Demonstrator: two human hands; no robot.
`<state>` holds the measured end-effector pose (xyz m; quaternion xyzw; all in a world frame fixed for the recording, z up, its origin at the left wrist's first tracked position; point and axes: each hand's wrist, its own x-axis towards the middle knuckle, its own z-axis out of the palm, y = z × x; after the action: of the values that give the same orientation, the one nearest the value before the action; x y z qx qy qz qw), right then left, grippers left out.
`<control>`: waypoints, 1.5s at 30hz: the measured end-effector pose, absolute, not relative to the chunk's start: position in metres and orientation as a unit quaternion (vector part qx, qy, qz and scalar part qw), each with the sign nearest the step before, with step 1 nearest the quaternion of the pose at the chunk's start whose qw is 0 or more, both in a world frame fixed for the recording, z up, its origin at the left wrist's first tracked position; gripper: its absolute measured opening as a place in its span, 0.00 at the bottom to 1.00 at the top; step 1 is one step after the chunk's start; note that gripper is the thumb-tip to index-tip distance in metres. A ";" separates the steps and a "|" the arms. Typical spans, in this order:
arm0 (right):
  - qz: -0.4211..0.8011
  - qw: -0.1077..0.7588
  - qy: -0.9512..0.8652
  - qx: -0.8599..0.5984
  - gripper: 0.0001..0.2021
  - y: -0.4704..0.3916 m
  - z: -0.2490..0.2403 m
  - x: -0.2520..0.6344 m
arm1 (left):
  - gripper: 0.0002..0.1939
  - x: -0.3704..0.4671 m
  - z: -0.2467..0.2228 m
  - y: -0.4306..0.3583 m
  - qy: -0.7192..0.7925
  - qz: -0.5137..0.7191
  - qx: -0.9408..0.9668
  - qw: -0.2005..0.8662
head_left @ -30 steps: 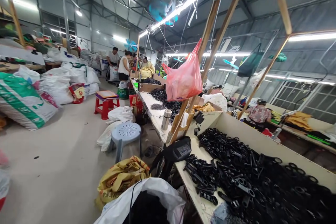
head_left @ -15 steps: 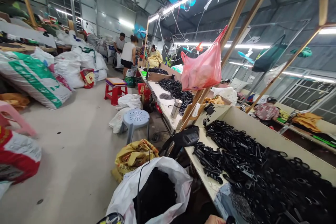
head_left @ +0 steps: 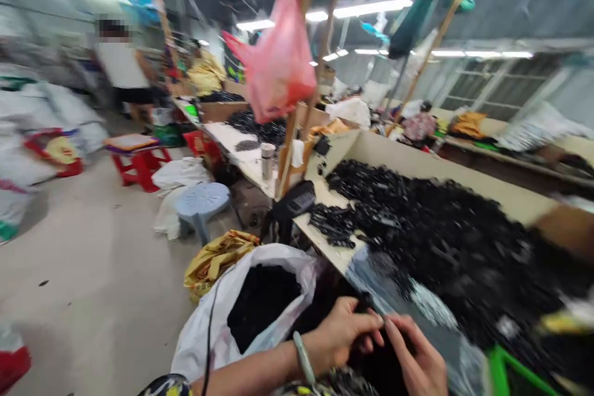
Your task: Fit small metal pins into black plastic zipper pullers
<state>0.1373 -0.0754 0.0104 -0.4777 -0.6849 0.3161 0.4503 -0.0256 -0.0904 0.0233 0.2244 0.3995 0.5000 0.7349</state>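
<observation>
My left hand (head_left: 346, 329), with a pale green bangle (head_left: 304, 356) on its wrist, is closed in a pinch around a small black part (head_left: 364, 301); blur hides its exact kind. Just beside it, fingertips nearly touching, my right hand (head_left: 417, 349) is pinched too, and what it grips is too small to make out. Both hands are in front of the near table edge. Beyond them, a large heap of black plastic pieces (head_left: 431, 229), some with ring ends, covers the walled tabletop. Small metal bits (head_left: 434, 303) lie on a bluish plastic sheet (head_left: 364, 272) at the edge.
An open white sack (head_left: 195, 334) with black contents stands left of my hands, beside a yellow sack (head_left: 218, 260). Further off are a blue stool (head_left: 203, 198) and a red stool (head_left: 139, 167). A pink bag (head_left: 281, 62) hangs from a post. A person (head_left: 121, 65) stands at back left.
My view has swung right and dipped. Both hands are now fully in view together over my lap; before, only a bit of one hand showed at the bottom edge.
</observation>
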 end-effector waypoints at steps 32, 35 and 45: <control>0.290 0.453 -0.673 -0.508 0.05 -0.012 -0.006 0.186 | 0.14 0.017 0.005 0.001 0.407 0.379 0.105 0.824; 0.289 0.441 -0.681 -0.508 0.05 -0.010 -0.006 0.189 | 0.14 0.018 0.005 0.002 0.406 0.374 0.090 0.829; 0.272 0.385 -0.728 -0.499 0.06 -0.006 -0.011 0.198 | 0.14 0.021 0.004 0.004 0.417 0.367 0.096 0.826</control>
<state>0.1980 -0.0060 -0.0115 -0.4987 -0.7276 0.2716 0.3848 0.0207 0.0036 0.0041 0.0964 0.4174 0.3671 0.8257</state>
